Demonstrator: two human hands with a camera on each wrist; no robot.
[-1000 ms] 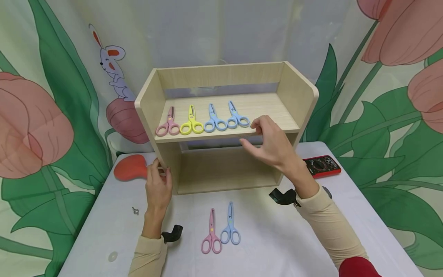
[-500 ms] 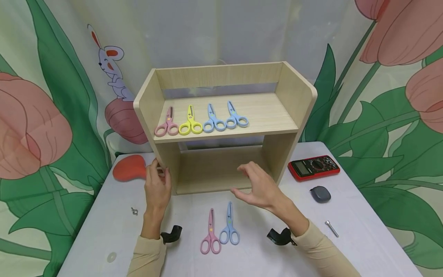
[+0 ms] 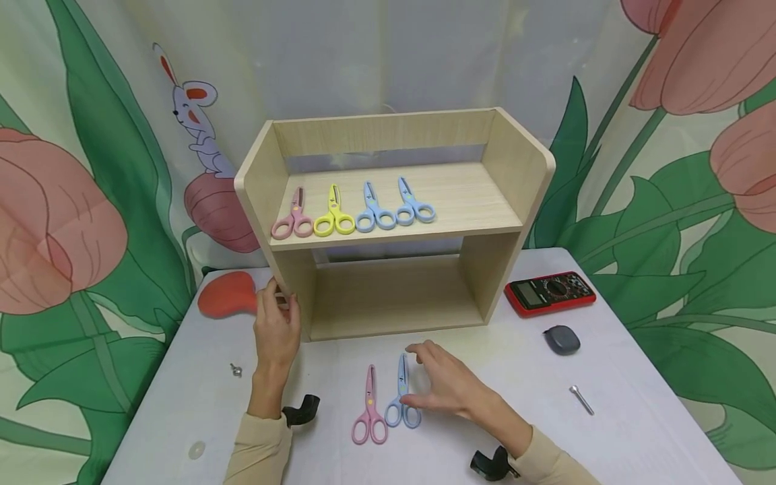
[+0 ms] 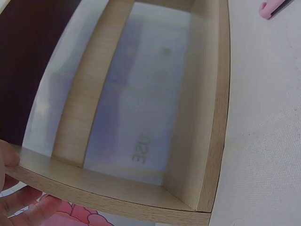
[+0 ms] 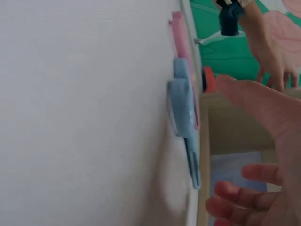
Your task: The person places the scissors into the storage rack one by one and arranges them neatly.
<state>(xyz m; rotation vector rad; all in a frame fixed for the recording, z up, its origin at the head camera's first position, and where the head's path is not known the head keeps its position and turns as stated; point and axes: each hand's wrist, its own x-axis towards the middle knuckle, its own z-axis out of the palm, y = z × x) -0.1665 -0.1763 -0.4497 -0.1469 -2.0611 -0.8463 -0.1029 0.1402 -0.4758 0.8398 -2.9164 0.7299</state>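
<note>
A pair of blue scissors (image 3: pixel 403 377) lies on the white table beside a pair of pink scissors (image 3: pixel 370 404). My right hand (image 3: pixel 447 382) is over the blue scissors, thumb and fingers spread apart; in the right wrist view it appears clear of them. My left hand (image 3: pixel 277 330) grips the left side panel of the wooden shelf (image 3: pixel 400 236), thumb on one face and fingers on the other. On the upper board, in a row, are pink scissors (image 3: pixel 294 217), yellow scissors (image 3: pixel 333 214) and two pairs of blue scissors (image 3: pixel 374 212), handles toward me.
Left of the shelf lies a flat orange-red object (image 3: pixel 227 294), with a small metal piece (image 3: pixel 236 370) and a pale disc (image 3: pixel 197 450) nearer. Right of it are a red multimeter (image 3: pixel 550 294), a dark rounded box (image 3: pixel 562 339) and a bolt (image 3: pixel 582 400).
My right hand has come down from the upper board, past the lower compartment, to the blue scissors on the table. The left hand has kept its hold on the panel.
</note>
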